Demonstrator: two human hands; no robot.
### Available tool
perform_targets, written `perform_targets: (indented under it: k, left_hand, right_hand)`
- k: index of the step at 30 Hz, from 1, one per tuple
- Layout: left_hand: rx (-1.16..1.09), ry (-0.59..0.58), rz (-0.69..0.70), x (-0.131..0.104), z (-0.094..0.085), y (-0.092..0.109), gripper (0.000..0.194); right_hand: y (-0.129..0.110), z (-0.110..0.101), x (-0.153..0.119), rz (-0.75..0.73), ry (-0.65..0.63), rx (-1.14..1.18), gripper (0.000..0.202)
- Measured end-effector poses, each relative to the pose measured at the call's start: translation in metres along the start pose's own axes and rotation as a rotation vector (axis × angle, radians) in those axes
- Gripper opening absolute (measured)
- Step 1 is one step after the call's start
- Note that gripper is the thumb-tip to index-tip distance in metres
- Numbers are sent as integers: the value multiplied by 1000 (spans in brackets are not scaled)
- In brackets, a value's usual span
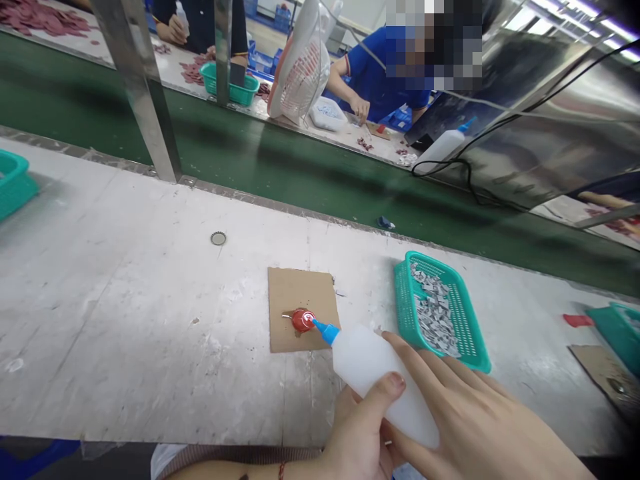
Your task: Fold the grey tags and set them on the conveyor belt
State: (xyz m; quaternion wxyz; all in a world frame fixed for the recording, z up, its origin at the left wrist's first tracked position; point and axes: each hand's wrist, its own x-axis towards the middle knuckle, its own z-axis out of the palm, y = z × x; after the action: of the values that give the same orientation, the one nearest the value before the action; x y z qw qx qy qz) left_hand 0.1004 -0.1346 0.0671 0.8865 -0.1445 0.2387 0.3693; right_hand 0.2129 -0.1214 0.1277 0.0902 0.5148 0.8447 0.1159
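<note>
Both my hands hold a translucent white squeeze bottle, tilted with its blue nozzle pointing left. My left hand wraps it from below, the thumb across its side. My right hand lies over its far side and base, the fingers partly hidden behind the bottle. The nozzle tip meets or hovers just over a small shiny red round piece; I cannot tell if they touch. A short metal bit sticks out of that piece's left side. Under it lies a square of brown cardboard with a few dark spots.
Beyond my right hand stands a green basket with many small grey-white pieces. A metal bottle cap lies left of the cardboard. A metal post rises at the far edge. Across the green belt, co-workers sit by a fan.
</note>
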Motion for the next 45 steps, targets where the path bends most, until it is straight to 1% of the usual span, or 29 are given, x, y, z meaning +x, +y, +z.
perform_targets:
  k: [5, 10, 16, 19, 22, 25, 28, 30, 32, 33, 34, 35, 36, 37, 38, 39, 40, 41, 42, 43, 44, 45]
  left_hand:
    - [-51, -33, 6, -1, 1, 0, 61]
    - [-112, -94, -2, -3, 5, 1, 57]
    - [-110, -88, 9, -1, 5, 3, 59]
    - [-68, -53, -13, 4, 3, 4, 65]
    - [19, -13, -1, 6, 2, 6, 68]
    - [103, -12, 41, 7, 1, 7, 69]
    - [155, 4, 105, 9, -3, 7, 71]
    - [207, 12, 169, 8, -7, 9, 69]
    - [299, -25, 225, 2, -12, 15, 67]
    - [360, -40, 244, -3, -15, 21, 66]
    - [433, -29, 264, -11, -18, 30, 65]
    - [516, 13, 294, -20, -21, 42, 64]
    - [608, 112, 338, -30, -25, 57, 60]
    - [712, 251, 415, -40, -28, 75, 56]
    - [819, 413, 520, -51, -31, 96, 55]
    - [919, 576, 640, -60, -33, 118, 54]
    - [1021, 711, 786, -68, -35, 142, 55]
    - [1112, 817, 939, -74, -36, 167, 57]
    - [1173, 869, 1090, -78, -36, 190, 59]
    - [1220, 875, 1207, -81, -36, 212, 57]
    - [1262, 833, 1301, -82, -36, 233, 52]
    - [1272, 824, 1391, -83, -36, 251, 51]
  right_hand:
    - [2, -5, 4, -38, 19, -40, 53]
    - [5, -11, 7, -136, 17, -112, 51]
    - [7, -10, 7, -123, -35, -100, 53]
    - [6, -6, 7, -68, -7, -52, 54]
    - [4, 2, 4, -13, -1, 7, 54]
    - [1, 12, -3, 34, -15, 60, 57]
    - [-3, 20, -11, 83, -31, 146, 66]
    - [-4, 23, -17, 97, -62, 247, 72]
    - [1, 23, -22, 88, -101, 377, 71]
    - [5, 23, -24, 95, -110, 438, 67]
    - [12, 22, -25, 124, -100, 486, 62]
    - [19, 21, -25, 180, -68, 518, 55]
    - [28, 21, -24, 257, -27, 538, 48]
    - [38, 23, -22, 345, 27, 544, 41]
    - [49, 26, -19, 435, 87, 534, 35]
    - [60, 30, -16, 510, 138, 519, 31]
    - [71, 38, -13, 575, 203, 484, 29]
    - [81, 47, -9, 633, 260, 432, 30]
    - [92, 59, -6, 682, 299, 375, 34]
    - [101, 72, -3, 712, 323, 327, 38]
    - [110, 86, -1, 716, 331, 298, 41]
    - [117, 100, 2, 696, 335, 288, 43]
